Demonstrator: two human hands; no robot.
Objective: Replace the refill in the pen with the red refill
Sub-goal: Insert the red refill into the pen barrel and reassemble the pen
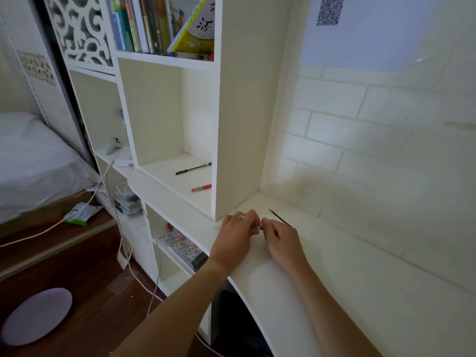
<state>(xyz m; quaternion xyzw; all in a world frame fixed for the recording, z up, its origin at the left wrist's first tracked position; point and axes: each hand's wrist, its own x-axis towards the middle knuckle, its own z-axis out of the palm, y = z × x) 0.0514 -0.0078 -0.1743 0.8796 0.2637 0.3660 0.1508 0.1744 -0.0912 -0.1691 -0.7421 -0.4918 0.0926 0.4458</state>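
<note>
The pen point(279, 219) lies on the white desk point(347, 266) pinched in the right hand point(282, 240); its long axis runs from about 11 o'clock, where the dark tip end shows beyond the knuckles, down toward 5 o'clock into the palm; the left hand point(235, 234) meets it at 9 o'clock, fingers curled shut around something small at the pen's near end, though what exactly I cannot tell; a thin red streak point(216, 228), perhaps the red refill, peeks out at the left hand's 9 o'clock; both hands are equally near; farther off at 11 o'clock, in the shelf cubby point(180, 176), rest a red pen point(201, 188) and a black pen point(193, 169), well apart; nothing blocks the work.
</note>
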